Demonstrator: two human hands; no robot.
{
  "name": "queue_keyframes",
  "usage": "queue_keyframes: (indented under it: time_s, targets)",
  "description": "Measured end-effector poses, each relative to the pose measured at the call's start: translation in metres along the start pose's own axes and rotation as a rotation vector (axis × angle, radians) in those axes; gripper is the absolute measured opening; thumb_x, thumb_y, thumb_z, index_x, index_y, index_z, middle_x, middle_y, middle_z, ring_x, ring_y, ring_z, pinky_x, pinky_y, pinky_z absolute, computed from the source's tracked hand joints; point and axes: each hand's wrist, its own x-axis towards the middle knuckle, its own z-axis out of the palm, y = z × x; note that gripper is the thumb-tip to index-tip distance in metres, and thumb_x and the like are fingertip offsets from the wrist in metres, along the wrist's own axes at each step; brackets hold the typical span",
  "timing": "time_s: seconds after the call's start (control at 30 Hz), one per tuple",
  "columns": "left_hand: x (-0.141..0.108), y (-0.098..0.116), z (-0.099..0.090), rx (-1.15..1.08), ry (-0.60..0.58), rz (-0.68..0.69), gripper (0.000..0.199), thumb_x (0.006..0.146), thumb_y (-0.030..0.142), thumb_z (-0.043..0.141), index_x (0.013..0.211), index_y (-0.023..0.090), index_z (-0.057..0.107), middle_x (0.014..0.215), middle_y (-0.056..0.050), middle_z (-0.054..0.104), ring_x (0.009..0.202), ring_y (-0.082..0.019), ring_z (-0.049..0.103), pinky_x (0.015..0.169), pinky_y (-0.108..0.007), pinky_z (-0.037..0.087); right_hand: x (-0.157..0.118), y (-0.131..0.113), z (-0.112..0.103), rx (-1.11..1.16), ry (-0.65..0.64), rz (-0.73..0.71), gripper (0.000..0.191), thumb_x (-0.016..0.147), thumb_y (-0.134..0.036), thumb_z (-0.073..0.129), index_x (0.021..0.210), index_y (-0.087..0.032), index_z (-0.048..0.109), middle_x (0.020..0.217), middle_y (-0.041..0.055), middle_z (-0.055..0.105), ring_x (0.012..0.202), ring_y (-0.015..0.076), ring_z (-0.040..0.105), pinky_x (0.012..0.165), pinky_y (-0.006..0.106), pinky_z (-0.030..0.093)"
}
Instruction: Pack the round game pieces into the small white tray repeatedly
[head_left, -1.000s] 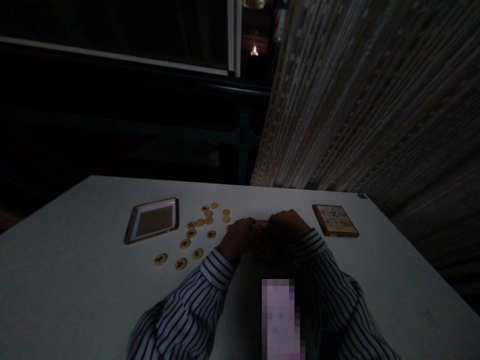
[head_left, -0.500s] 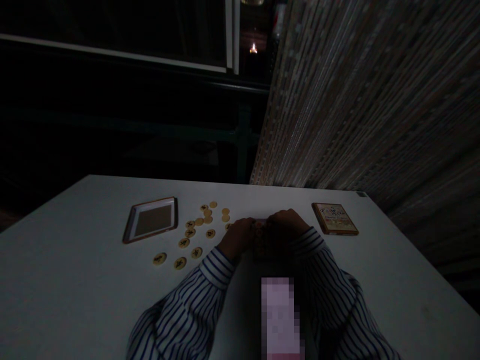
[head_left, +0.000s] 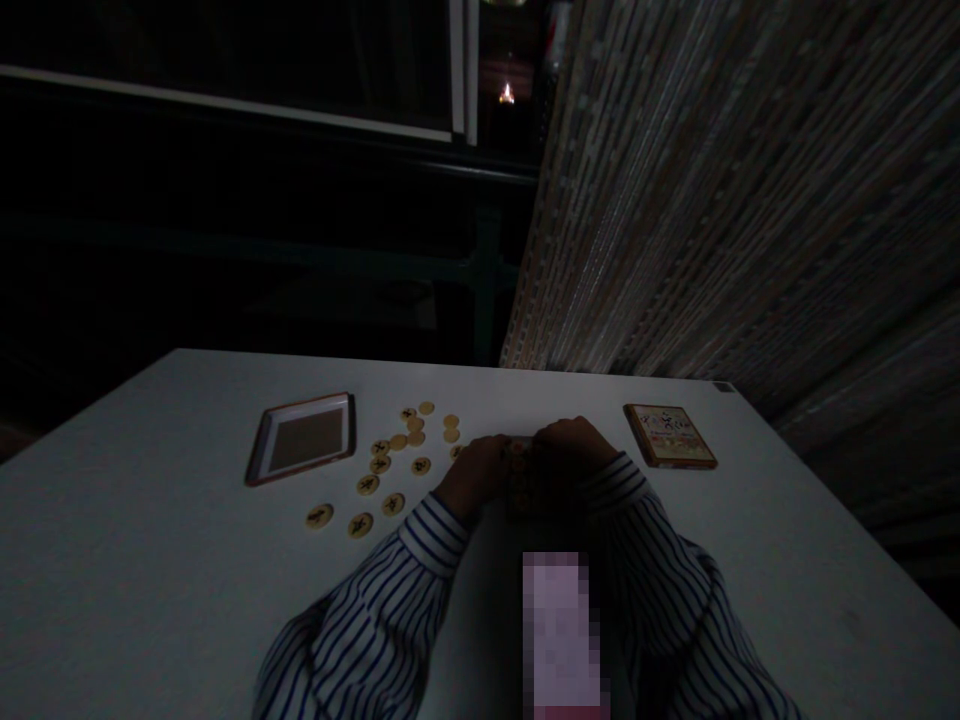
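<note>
A dark, shallow box [head_left: 526, 514] lies on the table in front of me, with round Chinese chess pieces [head_left: 519, 482] in a row inside it. My left hand [head_left: 475, 472] is closed at the box's left side, fingers curled toward its far left corner. Across from it, my right hand [head_left: 579, 446] curls over the far right part of the box. Deep shadow hides my fingertips and much of the box. Left of my left hand, loose wooden chess pieces [head_left: 394, 504] are scattered, some showing characters and some plain.
An open tray-like box lid [head_left: 346, 459] rests at the left. A flat box with a printed cover [head_left: 671, 437] lies at the right on the white table [head_left: 150, 560]. A string curtain [head_left: 645, 200] hangs behind the table at the right.
Both hands stay at the box in nearly the same pose. The row of pieces inside shows slightly more clearly now; the loose pieces have not moved.
</note>
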Motion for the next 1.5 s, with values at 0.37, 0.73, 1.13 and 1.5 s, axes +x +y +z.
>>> queue_keyframes:
  time_s: [0.37, 0.73, 1.13, 1.5]
  targets:
    - [-0.0014, 0.0044, -0.0037, -0.022, -0.013, 0.002, 0.032, 0.082, 0.024, 0.038, 0.108, 0.017, 0.056, 0.102, -0.009, 0.063, 0.095, -0.019, 0.057, 0.080, -0.029, 0.041, 0.0004, 0.0015, 0.0034, 0.001, 0.027, -0.008, 0.028, 0.079, -0.033, 0.042, 0.091, -0.021, 0.063, 0.092, 0.0090, 0.066, 0.088, 0.0234, 0.060, 0.072, 0.035, 0.041]
    - [-0.0019, 0.0078, -0.0055, -0.013, -0.023, -0.040, 0.031, 0.082, 0.024, 0.039, 0.106, 0.018, 0.056, 0.102, -0.009, 0.063, 0.096, -0.020, 0.056, 0.082, -0.031, 0.041, 0.0005, 0.0014, 0.0029, -0.003, 0.018, -0.015, 0.027, 0.078, -0.032, 0.044, 0.093, -0.021, 0.063, 0.092, 0.0087, 0.066, 0.088, 0.0227, 0.060, 0.072, 0.033, 0.041]
    - [-0.0005, 0.0020, -0.0014, -0.033, 0.005, 0.033, 0.032, 0.082, 0.026, 0.038, 0.106, 0.016, 0.057, 0.100, -0.008, 0.064, 0.092, -0.019, 0.058, 0.076, -0.029, 0.042, 0.0011, 0.0007, 0.0045, 0.017, 0.041, -0.010, 0.027, 0.078, -0.033, 0.042, 0.088, -0.019, 0.063, 0.089, 0.0096, 0.066, 0.087, 0.0231, 0.060, 0.071, 0.033, 0.041]
    - [0.0009, 0.0002, 0.0011, -0.030, 0.000, 0.045, 0.031, 0.082, 0.026, 0.039, 0.105, 0.017, 0.057, 0.100, -0.008, 0.064, 0.093, -0.019, 0.057, 0.077, -0.028, 0.042, -0.0005, -0.0001, 0.0015, 0.008, 0.038, -0.021, 0.026, 0.078, -0.031, 0.043, 0.091, -0.020, 0.063, 0.093, 0.0090, 0.066, 0.088, 0.0235, 0.059, 0.072, 0.034, 0.042]
